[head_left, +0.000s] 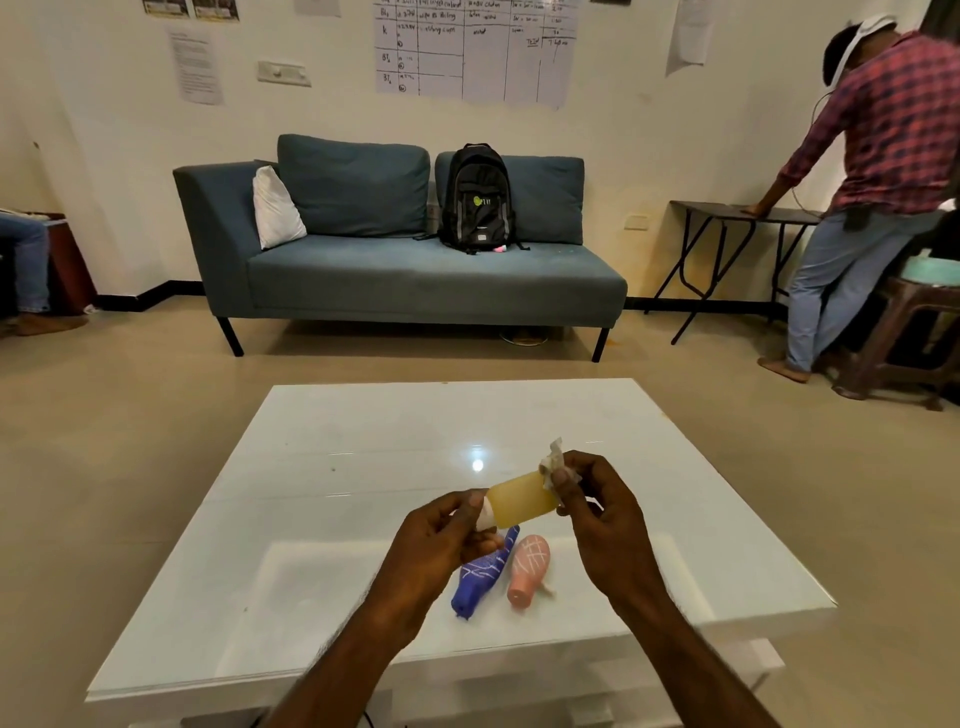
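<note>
Presently logged yellow bottle (522, 501) sideways above white table (363, 441) | gripped at cap end by left hand (447, 540), cap mostly hidden under fingers | crumpled scrap (556, 460), material unclear, pinched against base by right hand (597, 514) | top of blue bottle (483, 574) hidden behind left hand

Sideways yellow bottle (522, 500), crumpled tissue (555, 458) at base
</note>
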